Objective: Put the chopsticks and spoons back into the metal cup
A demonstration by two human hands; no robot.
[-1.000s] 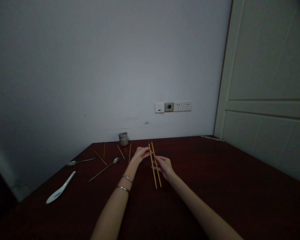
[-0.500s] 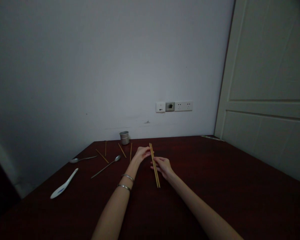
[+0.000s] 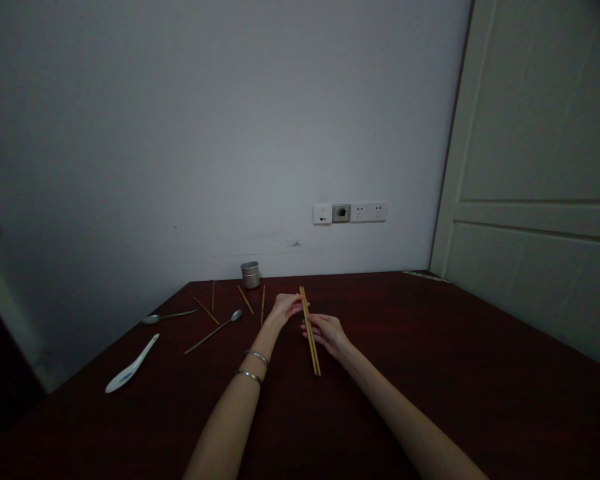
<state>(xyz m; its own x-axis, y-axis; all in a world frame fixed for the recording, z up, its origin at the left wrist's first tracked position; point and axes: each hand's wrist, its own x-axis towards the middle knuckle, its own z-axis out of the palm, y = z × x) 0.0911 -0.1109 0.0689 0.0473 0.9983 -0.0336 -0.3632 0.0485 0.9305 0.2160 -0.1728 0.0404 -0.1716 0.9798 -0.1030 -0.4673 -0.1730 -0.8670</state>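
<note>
A pair of wooden chopsticks (image 3: 311,340) lies side by side in my two hands above the dark red table (image 3: 410,360). My left hand (image 3: 286,307), with two bangles on its wrist, pinches them near their far end. Lower down, my right hand (image 3: 327,331) grips the same pair from the right, its fingers passing behind the sticks. Left of my left hand, several loose chopsticks (image 3: 206,311) lie scattered, the closest one beside my wrist. A long-handled metal spoon (image 3: 214,332) rests among them.
A metal cup (image 3: 251,275) stands by the wall at the back. Another metal spoon (image 3: 170,317) and a white soup spoon (image 3: 133,365) lie near the table's left edge. Sockets (image 3: 350,213) sit on the wall, and a pale door (image 3: 535,233) stands at the right.
The view has shifted very slightly. Both hands keep the same hold on the pair of chopsticks, and the things on the table lie as before.
</note>
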